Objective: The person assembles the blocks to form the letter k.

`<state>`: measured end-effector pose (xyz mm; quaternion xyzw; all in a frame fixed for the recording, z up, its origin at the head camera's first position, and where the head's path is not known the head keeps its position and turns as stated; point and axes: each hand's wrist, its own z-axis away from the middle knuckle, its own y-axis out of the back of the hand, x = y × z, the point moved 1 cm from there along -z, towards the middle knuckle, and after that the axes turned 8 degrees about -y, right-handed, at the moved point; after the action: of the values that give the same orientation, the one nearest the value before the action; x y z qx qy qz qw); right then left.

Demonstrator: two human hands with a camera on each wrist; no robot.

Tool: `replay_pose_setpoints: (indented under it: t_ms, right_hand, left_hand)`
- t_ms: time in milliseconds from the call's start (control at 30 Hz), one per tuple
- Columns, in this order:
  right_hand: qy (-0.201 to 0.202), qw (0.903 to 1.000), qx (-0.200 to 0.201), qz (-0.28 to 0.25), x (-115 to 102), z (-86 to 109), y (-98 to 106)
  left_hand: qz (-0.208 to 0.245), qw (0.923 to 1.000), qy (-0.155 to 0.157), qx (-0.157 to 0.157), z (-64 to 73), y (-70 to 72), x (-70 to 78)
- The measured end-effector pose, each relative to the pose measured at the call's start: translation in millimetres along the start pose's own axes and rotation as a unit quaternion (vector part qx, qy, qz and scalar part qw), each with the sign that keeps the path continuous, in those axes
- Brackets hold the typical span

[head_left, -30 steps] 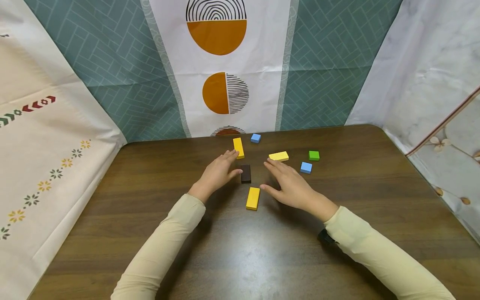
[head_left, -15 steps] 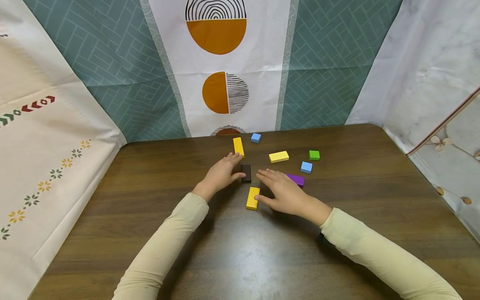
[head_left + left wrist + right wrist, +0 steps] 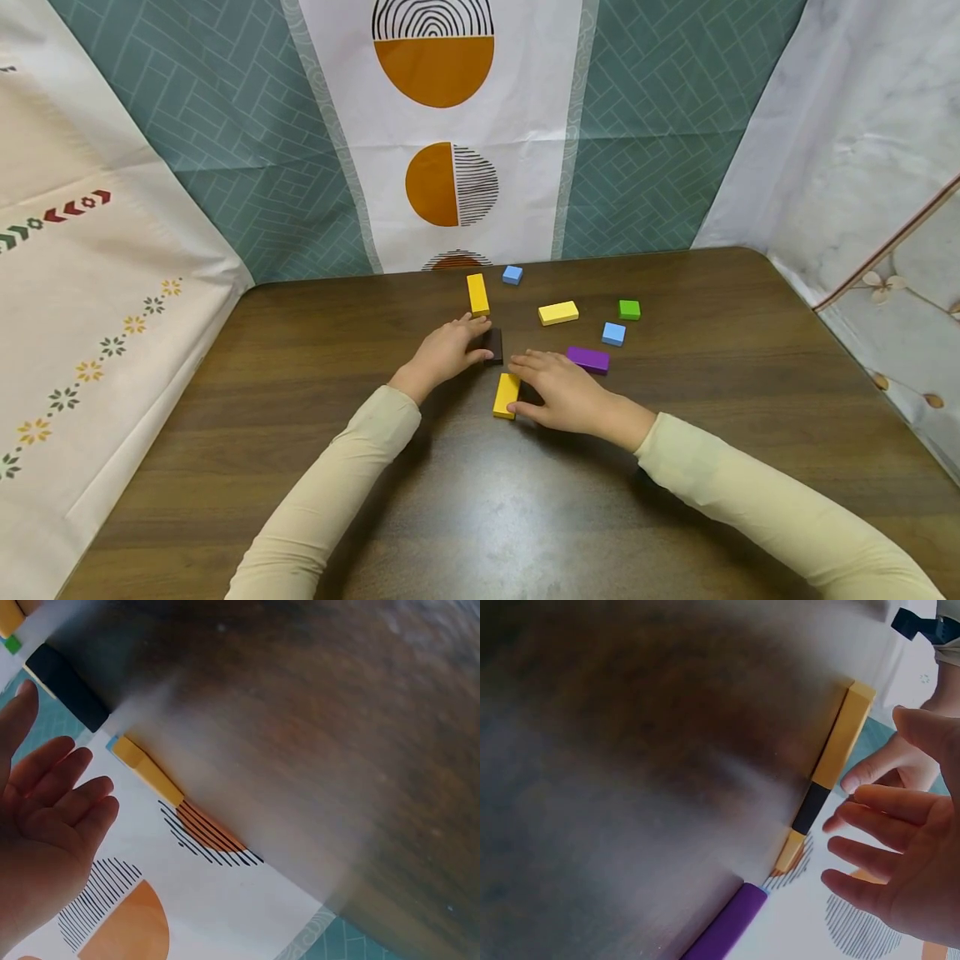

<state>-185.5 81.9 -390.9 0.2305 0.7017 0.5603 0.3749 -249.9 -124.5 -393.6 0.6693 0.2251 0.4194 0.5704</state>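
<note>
My left hand (image 3: 441, 350) hovers at the left side of a black block (image 3: 496, 343), its loosely bent fingers partly covering it in the head view. The left wrist view shows a gap between that hand and the black block (image 3: 67, 686). At the right side of a yellow block (image 3: 506, 395) is my right hand (image 3: 573, 398), thumb near the block's lower end and fingers near its upper end. Seen from the right wrist, those fingers are spread and the hand stands apart from the yellow block (image 3: 844, 735). Neither hand holds anything.
Beyond my left fingers lies another yellow block (image 3: 477, 295), with a blue block (image 3: 512, 275) behind it. A purple block (image 3: 588, 360) lies behind my right hand. Farther back are a pale yellow block (image 3: 558, 313), a second blue block (image 3: 613, 334) and a green block (image 3: 629, 310).
My right hand has moved left and nearer to me, toward the near yellow block, uncovering the purple block. My left hand has shifted slightly right and nearer, over the black block's edge.
</note>
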Motion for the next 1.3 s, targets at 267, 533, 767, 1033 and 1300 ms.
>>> replay_pose_setpoints:
  t_ms: [267,533,767,1033,1300]
  right_hand:
    - [0.005,0.9999,-0.011,0.011,0.3,-2.5,-3.2]
    - [0.011,0.9995,-0.017,0.025,-0.6,-4.9,-5.7]
    - [0.024,0.9994,-0.016,0.018,-2.7,-6.1,-4.2]
    - [0.033,0.9991,-0.013,0.021,-1.3,-5.0,-5.4]
    - [0.041,0.9988,0.025,0.007,3.1,-3.4,-5.2]
  left_hand:
    - [0.004,0.9999,0.006,-0.011,-1.8,-3.4,-1.7]
    - [-0.002,0.9999,0.003,-0.010,-1.0,-5.7,-3.2]
    - [0.001,0.9999,0.003,-0.016,-0.1,-4.0,-2.2]
    - [0.000,0.9998,0.000,-0.017,1.2,-3.7,-1.6]
    - [0.001,0.9999,-0.010,-0.011,3.0,-4.8,-2.0]
